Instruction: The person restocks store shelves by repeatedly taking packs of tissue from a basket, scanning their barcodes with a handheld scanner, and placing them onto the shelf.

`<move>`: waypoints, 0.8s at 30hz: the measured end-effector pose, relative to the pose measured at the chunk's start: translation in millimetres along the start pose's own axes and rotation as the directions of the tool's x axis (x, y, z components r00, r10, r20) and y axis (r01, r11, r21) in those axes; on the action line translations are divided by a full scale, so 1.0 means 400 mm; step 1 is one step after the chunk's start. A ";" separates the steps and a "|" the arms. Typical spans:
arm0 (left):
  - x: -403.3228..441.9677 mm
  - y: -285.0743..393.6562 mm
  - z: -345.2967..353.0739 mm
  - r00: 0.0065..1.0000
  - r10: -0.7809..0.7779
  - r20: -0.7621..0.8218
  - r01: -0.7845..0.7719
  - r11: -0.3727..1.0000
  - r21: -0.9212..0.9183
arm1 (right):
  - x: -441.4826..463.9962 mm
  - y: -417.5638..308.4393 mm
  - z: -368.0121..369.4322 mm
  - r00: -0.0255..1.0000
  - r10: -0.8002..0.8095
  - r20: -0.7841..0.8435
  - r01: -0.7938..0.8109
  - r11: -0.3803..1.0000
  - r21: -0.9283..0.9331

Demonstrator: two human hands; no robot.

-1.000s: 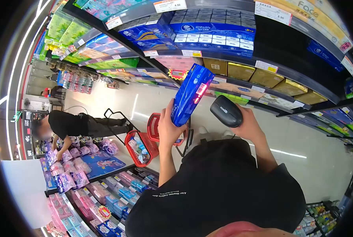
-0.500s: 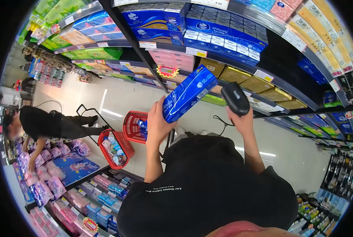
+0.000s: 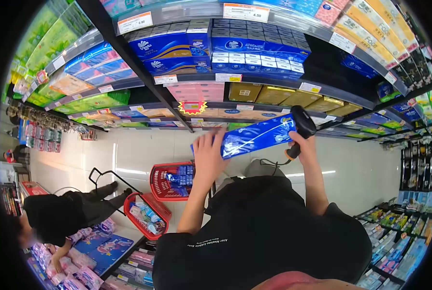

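My left hand (image 3: 209, 154) is wrapped around the left end of a long blue tissue pack (image 3: 257, 137). The pack lies nearly level in front of my chest, its right end slightly higher. In my right hand (image 3: 307, 149) is a black handheld barcode scanner (image 3: 303, 123) with an orange ring near its handle's end. The scanner's head overlaps the pack's right end, and my right fingertips sit close to that end; whether they touch it I cannot tell. Below my left forearm stands a red shopping basket (image 3: 154, 181) with several blue packs inside.
Shelves with blue tissue boxes (image 3: 257, 43), gold packs (image 3: 274, 94) and price tags (image 3: 246, 12) run ahead of me. On the left, a person in black (image 3: 56, 217) bends over pink packs (image 3: 83, 258), near another filled red basket (image 3: 165, 212). A tiled floor (image 3: 361, 159) lies between the shelves.
The blue pack has swung from a steep slant to nearly level. The scanner has tipped and now overlaps the pack's right end. More blue packs show in the basket as the view shifted.
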State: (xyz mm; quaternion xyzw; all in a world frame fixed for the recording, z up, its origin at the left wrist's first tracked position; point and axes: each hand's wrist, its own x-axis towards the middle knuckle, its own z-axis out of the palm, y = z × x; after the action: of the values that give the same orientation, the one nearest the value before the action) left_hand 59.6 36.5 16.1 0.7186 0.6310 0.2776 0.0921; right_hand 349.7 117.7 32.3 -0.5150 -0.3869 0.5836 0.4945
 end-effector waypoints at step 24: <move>0.600 0.031 0.048 0.838 0.298 -0.458 -0.096 0.906 0.413 | 0.457 -0.151 -0.100 0.915 -0.377 -0.142 0.361 0.924 -0.125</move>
State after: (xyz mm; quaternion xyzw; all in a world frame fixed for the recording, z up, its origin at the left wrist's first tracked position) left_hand 92.2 268.2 73.9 0.6851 0.5947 0.3408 -0.2466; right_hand 403.4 306.7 43.6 -0.5018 -0.4630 0.4163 0.6004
